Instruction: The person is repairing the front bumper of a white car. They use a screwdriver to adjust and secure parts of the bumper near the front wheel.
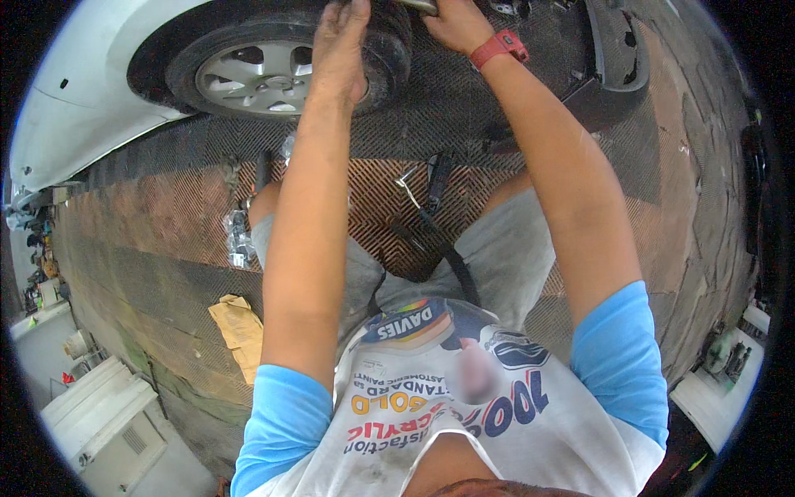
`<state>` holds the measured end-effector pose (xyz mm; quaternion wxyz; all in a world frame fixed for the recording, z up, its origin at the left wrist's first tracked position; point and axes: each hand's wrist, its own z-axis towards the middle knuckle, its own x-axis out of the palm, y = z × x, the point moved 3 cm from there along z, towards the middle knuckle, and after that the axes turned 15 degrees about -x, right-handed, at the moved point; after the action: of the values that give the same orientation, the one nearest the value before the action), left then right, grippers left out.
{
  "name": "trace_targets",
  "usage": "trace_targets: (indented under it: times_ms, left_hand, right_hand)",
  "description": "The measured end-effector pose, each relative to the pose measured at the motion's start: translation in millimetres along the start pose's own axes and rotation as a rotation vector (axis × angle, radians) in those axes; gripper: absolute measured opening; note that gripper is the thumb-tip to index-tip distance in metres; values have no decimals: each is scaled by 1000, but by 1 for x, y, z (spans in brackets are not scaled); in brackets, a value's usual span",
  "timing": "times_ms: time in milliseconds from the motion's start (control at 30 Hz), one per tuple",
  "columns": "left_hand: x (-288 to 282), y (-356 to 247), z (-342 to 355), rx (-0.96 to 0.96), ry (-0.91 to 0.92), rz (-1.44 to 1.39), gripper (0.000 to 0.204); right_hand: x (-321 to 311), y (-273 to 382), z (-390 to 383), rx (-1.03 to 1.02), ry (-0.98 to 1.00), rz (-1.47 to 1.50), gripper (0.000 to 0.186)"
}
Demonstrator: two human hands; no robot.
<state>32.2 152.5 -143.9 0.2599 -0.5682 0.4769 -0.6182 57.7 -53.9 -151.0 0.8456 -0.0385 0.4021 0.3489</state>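
Observation:
My left hand (pixel 338 58) is raised at the top edge, over the tire of a car wheel (pixel 248 81) with a silver spoked rim; its fingertips are cut off or hidden, so its grip is unclear. My right hand (pixel 455 25), with a red watch at the wrist, grips a grey elongated object (pixel 418 5) that runs out of view. Below the wheel, between my legs, a dark tool (pixel 435 180) and a bent metal piece (pixel 408 189) lie on the patterned mat (pixel 182 215). Clear plastic packets (pixel 238 244) lie beside my left leg.
The white car body (pixel 70 87) fills the upper left, with a dark bumper-like panel (pixel 613 58) at upper right. Brown paper (pixel 233 331) lies by my left side. White cabinets (pixel 99 406) and assorted items line the left edge; another white surface (pixel 704 398) stands at lower right.

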Motion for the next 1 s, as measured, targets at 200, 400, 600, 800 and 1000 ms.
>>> trace_targets:
  times_ms: [200,400,600,800,1000]
  left_hand:
    - [-13,-17,-3,81,-58,-65,89]
    - [0,-66,-4,246,4,2,73]
    - [-7,-60,21,255,-57,-73,70]
    - [-10,-56,27,242,-91,-96,75]
    - [-13,-58,26,248,-83,-103,71]
  right_hand:
    - [-11,2,6,-24,-8,-17,53]
    - [-32,17,11,-12,94,57,34]
    - [-39,24,13,17,166,64,32]
    - [-42,30,10,57,181,113,28]
    - [-38,31,12,126,252,148,33]
